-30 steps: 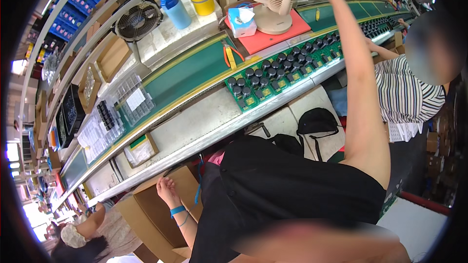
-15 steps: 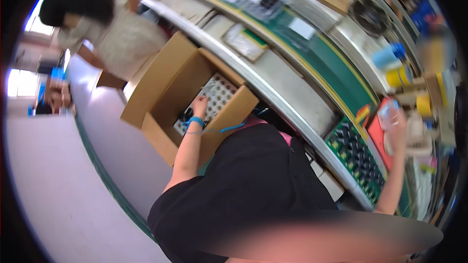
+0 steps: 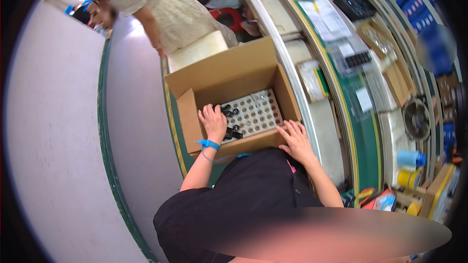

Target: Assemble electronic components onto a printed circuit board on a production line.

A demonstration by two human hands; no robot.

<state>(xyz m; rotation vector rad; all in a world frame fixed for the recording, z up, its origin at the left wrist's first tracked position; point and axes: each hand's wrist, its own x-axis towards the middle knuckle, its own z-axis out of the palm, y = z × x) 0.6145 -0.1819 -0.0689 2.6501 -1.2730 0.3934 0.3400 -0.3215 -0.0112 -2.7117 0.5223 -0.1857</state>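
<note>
An open cardboard box [image 3: 287, 90] stands in front of me with its flaps raised. Inside lies a pale tray [image 3: 253, 112] full of round holes, with several small black parts [image 3: 229, 112] at its left end. My left hand [image 3: 213, 124], a blue band [image 3: 208, 144] around its wrist, reaches into the left side of the box beside those parts. Its fingers are stretched out, and nothing shows in them. My right hand [image 3: 296, 142] rests at the near right edge of the box, fingers apart and holding nothing. Clear plastic [image 3: 259, 98] lies on the far part of the tray.
To the right runs a green workbench [image 3: 363, 136] with papers [image 3: 327, 19], a black tray [image 3: 353, 5] and a small fan [image 3: 417, 119]. Blue and yellow rolls [image 3: 409, 179] sit farther right. A person in a pale dress [image 3: 175, 14] stands beyond the box.
My right hand has come from the bench at the right to the box edge, now without the clear item. My left hand remains in the box. The view has turned toward the box.
</note>
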